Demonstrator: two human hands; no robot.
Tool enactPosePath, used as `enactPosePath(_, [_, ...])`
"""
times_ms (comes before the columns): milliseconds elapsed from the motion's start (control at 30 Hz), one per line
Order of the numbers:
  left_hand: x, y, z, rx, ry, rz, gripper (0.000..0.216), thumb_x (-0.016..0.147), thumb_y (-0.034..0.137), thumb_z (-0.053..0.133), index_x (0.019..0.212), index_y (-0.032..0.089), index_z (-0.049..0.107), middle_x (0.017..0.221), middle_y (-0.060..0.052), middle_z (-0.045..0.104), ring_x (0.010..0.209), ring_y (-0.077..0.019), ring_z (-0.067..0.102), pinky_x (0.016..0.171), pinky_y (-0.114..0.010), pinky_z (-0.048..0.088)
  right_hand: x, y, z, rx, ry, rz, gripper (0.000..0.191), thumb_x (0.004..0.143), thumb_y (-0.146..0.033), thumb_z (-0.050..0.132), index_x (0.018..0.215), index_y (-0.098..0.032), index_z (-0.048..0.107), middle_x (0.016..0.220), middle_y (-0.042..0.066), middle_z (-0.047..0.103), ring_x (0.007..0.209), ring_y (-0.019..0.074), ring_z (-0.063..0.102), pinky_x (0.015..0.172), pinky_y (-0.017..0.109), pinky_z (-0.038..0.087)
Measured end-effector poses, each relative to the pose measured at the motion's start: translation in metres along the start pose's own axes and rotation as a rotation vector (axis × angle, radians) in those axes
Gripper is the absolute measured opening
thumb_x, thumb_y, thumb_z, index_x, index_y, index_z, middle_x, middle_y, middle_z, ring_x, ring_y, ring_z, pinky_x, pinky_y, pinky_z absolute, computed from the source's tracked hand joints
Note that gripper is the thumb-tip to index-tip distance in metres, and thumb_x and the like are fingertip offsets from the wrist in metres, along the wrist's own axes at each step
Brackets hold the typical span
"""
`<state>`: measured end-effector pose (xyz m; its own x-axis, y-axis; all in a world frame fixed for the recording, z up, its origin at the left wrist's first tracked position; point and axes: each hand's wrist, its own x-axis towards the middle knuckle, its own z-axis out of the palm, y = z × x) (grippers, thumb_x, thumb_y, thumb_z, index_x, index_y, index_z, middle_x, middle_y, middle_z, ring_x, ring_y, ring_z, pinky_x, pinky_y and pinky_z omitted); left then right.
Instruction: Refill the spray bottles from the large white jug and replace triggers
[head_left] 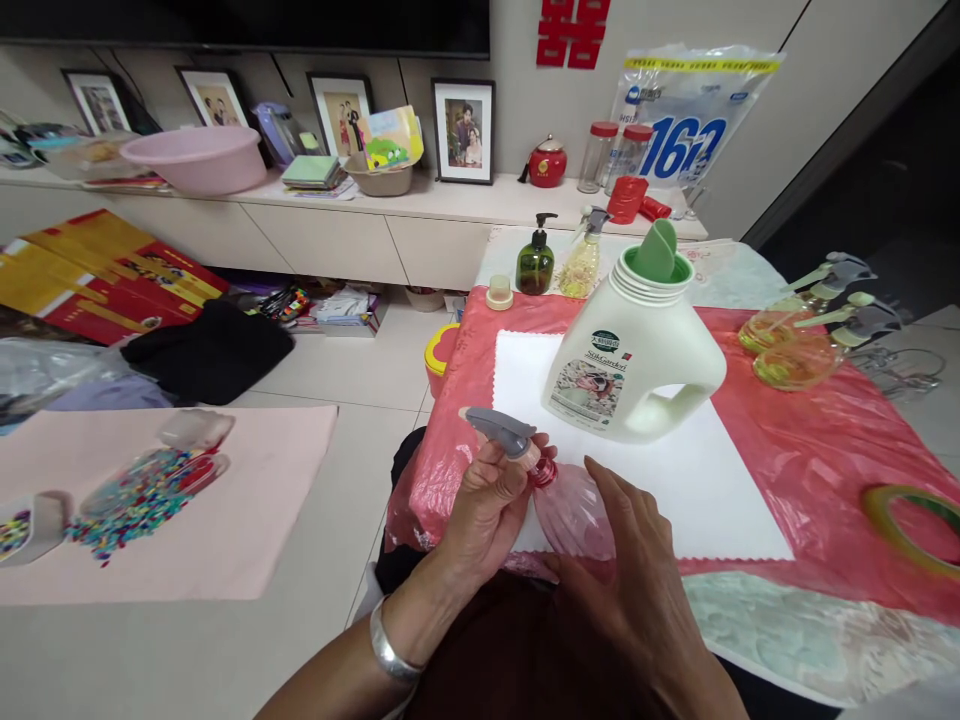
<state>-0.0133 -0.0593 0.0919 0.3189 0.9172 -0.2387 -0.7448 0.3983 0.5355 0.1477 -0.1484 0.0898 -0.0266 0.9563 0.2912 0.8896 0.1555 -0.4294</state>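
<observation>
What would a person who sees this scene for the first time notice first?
The big white detergent jug with a green funnel stands mid-table on a white cloth. In front, the left hand grips a grey spray head on a small pink bottle held by the right hand.

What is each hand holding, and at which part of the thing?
The left hand grips the grey spray head at the neck of the pink bottle. The right hand holds the same bottle by its body.
</observation>
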Motion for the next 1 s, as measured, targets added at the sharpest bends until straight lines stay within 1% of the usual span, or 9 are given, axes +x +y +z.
enactPosePath(133, [-0.001, -0.004, 0.000, -0.002, -0.005, -0.022, 0.048, 0.059, 0.033, 0.100, 0.101, 0.021, 0.078, 0.102, -0.003, 0.078, 0.102, -0.0222, 0.071, 0.109, -0.040, 0.045, 0.000, -0.002, 0.002, 0.008, 0.025, 0.005, 0.080, 0.094, -0.049, 0.060, 0.161, -0.025, 0.023, 0.143, 0.015, 0.045, 0.121, 0.0331, 0.049, 0.090, 0.050, 0.048])
enactPosePath(333, [-0.002, -0.008, 0.000, 0.011, -0.023, -0.048, 0.048, 0.060, 0.034, 0.099, 0.102, 0.023, 0.078, 0.104, -0.003, 0.077, 0.110, -0.0230, 0.068, 0.109, -0.039, 0.043, 0.001, -0.006, 0.001, -0.002, 0.032, 0.003, 0.072, 0.097, -0.046, 0.054, 0.159, -0.023, 0.027, 0.140, 0.015, 0.047, 0.117, 0.0329, 0.049, 0.090, 0.051, 0.047])
enactPosePath(467, [-0.003, -0.011, -0.002, 0.036, -0.035, -0.048, 0.046, 0.062, 0.037, 0.098, 0.101, 0.022, 0.078, 0.104, -0.003, 0.076, 0.112, -0.0240, 0.068, 0.113, -0.041, 0.040, 0.001, -0.005, 0.002, 0.035, 0.045, -0.021, 0.074, 0.097, -0.047, 0.058, 0.159, -0.023, 0.026, 0.139, 0.015, 0.048, 0.116, 0.0316, 0.050, 0.090, 0.048, 0.049])
enactPosePath(633, [-0.003, -0.009, 0.002, 0.033, -0.060, -0.074, 0.048, 0.059, 0.039, 0.099, 0.100, 0.023, 0.078, 0.099, -0.003, 0.076, 0.113, -0.0269, 0.068, 0.115, -0.045, 0.038, 0.003, -0.005, 0.000, 0.214, 0.053, 0.010, 0.070, 0.098, -0.045, 0.060, 0.158, -0.025, 0.030, 0.139, 0.012, 0.049, 0.119, 0.0283, 0.051, 0.094, 0.044, 0.053])
enactPosePath(700, [-0.004, -0.006, 0.004, 0.036, -0.086, -0.083, 0.049, 0.059, 0.039, 0.099, 0.099, 0.021, 0.078, 0.097, -0.004, 0.075, 0.114, -0.0296, 0.068, 0.117, -0.048, 0.037, 0.003, -0.004, -0.002, 0.330, 0.004, 0.029, 0.069, 0.099, -0.047, 0.061, 0.159, -0.027, 0.031, 0.140, 0.009, 0.049, 0.120, 0.0257, 0.053, 0.096, 0.041, 0.054])
enactPosePath(767, [-0.004, -0.003, 0.005, 0.047, -0.119, -0.092, 0.047, 0.060, 0.038, 0.098, 0.098, 0.020, 0.078, 0.096, -0.004, 0.075, 0.114, -0.0317, 0.069, 0.116, -0.049, 0.037, 0.002, -0.001, -0.003, 0.483, -0.081, 0.054, 0.070, 0.099, -0.051, 0.063, 0.159, -0.030, 0.032, 0.143, 0.007, 0.049, 0.122, 0.0232, 0.055, 0.098, 0.037, 0.055])
enactPosePath(867, [-0.004, 0.000, 0.007, 0.063, -0.157, -0.096, 0.044, 0.064, 0.039, 0.096, 0.098, 0.018, 0.078, 0.096, -0.006, 0.075, 0.111, -0.0323, 0.070, 0.110, -0.048, 0.043, 0.000, 0.002, -0.004, 0.662, -0.168, 0.102, 0.073, 0.098, -0.056, 0.065, 0.159, -0.031, 0.033, 0.146, 0.005, 0.049, 0.127, 0.0219, 0.055, 0.101, 0.032, 0.055])
enactPosePath(933, [-0.005, 0.001, 0.008, 0.073, -0.149, -0.093, 0.044, 0.066, 0.039, 0.095, 0.101, 0.018, 0.079, 0.097, -0.006, 0.076, 0.108, -0.0304, 0.070, 0.106, -0.044, 0.044, 0.001, 0.001, -0.003, 0.656, -0.146, 0.113, 0.072, 0.098, -0.054, 0.066, 0.158, -0.031, 0.035, 0.145, 0.004, 0.049, 0.128, 0.0213, 0.055, 0.102, 0.030, 0.055])
enactPosePath(1000, [-0.006, 0.001, 0.009, 0.075, -0.112, -0.092, 0.043, 0.070, 0.038, 0.093, 0.105, 0.018, 0.078, 0.098, -0.007, 0.076, 0.104, -0.0269, 0.070, 0.103, -0.041, 0.046, 0.003, -0.003, -0.001, 0.574, -0.087, 0.096, 0.069, 0.098, -0.048, 0.065, 0.157, -0.031, 0.035, 0.144, 0.004, 0.050, 0.127, 0.0201, 0.055, 0.101, 0.030, 0.054])
